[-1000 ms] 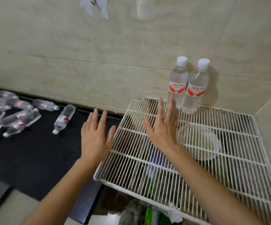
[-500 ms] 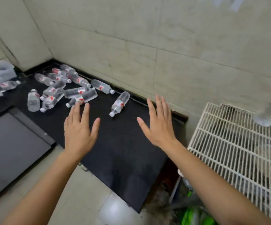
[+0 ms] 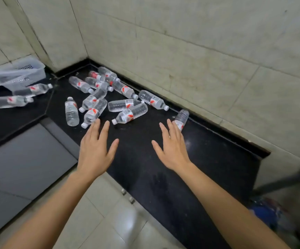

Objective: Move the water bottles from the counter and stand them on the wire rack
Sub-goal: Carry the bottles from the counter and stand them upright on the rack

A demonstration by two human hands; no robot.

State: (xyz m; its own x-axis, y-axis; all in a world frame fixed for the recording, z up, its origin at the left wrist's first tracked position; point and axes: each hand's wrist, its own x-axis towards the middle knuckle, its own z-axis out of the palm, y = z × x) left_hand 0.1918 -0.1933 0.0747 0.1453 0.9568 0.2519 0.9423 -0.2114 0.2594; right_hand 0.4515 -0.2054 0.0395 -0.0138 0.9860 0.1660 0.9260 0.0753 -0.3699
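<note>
Several clear water bottles with red-and-white labels lie on their sides on the black counter, heaped in the corner. One bottle lies apart by the back wall, just beyond the fingertips of my right hand. Another bottle lies just past my left hand, with its cap towards it. Both hands hover flat over the counter, fingers spread, holding nothing. The wire rack is out of view to the right.
A white plastic basket sits at the far left with two more bottles beside it. A grey inset panel lies left of my left arm. Tiled walls close the back. Blurred blue clutter sits low right.
My view has swung left from the wire rack to the counter. Both open hands have moved with it, from above the rack to just short of the lying bottles.
</note>
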